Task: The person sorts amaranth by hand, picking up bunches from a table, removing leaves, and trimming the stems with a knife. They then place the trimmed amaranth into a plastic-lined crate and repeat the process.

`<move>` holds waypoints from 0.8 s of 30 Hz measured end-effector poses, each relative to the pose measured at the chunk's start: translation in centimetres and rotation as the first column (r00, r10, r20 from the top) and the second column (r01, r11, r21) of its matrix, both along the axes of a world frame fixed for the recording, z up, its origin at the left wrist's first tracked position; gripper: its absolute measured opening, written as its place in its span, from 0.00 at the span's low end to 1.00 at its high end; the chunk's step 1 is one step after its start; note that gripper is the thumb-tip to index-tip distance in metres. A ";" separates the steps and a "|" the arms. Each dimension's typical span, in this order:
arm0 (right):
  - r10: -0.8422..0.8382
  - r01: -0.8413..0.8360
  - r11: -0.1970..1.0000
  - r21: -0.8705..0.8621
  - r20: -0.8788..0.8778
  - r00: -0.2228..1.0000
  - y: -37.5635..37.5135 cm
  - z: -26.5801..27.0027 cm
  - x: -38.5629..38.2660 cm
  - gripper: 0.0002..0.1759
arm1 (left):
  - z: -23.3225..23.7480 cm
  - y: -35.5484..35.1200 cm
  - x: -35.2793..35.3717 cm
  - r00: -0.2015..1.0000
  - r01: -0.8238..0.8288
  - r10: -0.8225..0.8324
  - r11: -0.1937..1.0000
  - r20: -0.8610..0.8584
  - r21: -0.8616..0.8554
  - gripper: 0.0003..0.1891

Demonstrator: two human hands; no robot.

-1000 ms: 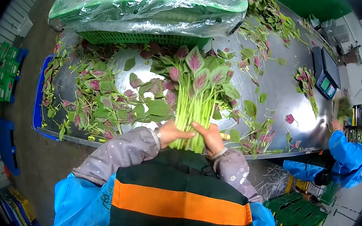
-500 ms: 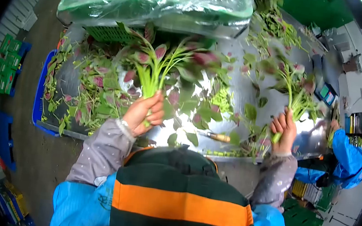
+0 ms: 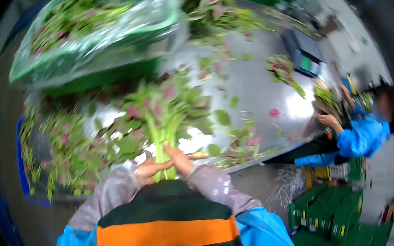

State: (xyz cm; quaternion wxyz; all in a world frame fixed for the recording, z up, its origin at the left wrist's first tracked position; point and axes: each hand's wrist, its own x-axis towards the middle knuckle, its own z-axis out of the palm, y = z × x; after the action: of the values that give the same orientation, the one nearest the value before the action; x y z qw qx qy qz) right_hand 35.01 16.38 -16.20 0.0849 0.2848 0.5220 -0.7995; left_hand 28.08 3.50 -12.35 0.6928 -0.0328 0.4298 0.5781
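Observation:
A thick bunch of amaranth greens [image 3: 167,124], pale green stalks with green and purple-red leaves, stands fanned out in front of my apron. My left hand [image 3: 150,168] is closed about the lower stalks from the left side. From the right, my right hand [image 3: 180,161] grips the same stalks; its fingers are partly hidden and blurred. Just beyond my right hand, a light wooden handle [image 3: 198,155] lies on the metal table [image 3: 255,91]. Loose leaves and stems [image 3: 66,144] cover the table left of the bunch.
A green crate [image 3: 114,39] lined with clear plastic holds more greens at the back left. A pile of greens [image 3: 220,10] lies behind it. Further right are a scale [image 3: 304,52] and a small bunch [image 3: 284,72]. A co-worker [image 3: 361,131] in blue handles greens at the right edge.
My hands, each holding a separate bunch before, have come together on one combined bunch. The view has turned right, and the co-worker shows more fully.

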 end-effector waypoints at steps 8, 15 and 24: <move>0.059 -0.037 0.993 0.112 -0.207 0.977 0.7 7.5 0.2 0.20 | 1.8 2.0 0.3 0.623 0.311 -0.129 0.946 -0.771 0.094 0.26; 0.032 0.009 0.870 0.493 -0.074 0.997 14.1 13.7 3.4 0.17 | 0.0 3.0 1.4 0.874 0.298 -0.252 0.953 -0.415 0.049 0.28; -0.381 0.582 0.697 0.419 -0.471 0.796 37.5 17.6 11.2 0.13 | -4.1 -0.7 0.4 0.934 -0.116 0.087 0.991 -0.346 -0.064 0.12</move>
State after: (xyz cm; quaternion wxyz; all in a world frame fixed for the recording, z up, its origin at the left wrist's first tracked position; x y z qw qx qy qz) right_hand 46.20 53.93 1.41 -0.3093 0.2794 0.6381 -0.6474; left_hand 28.51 2.77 -16.41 0.5746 0.0172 0.5652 0.5917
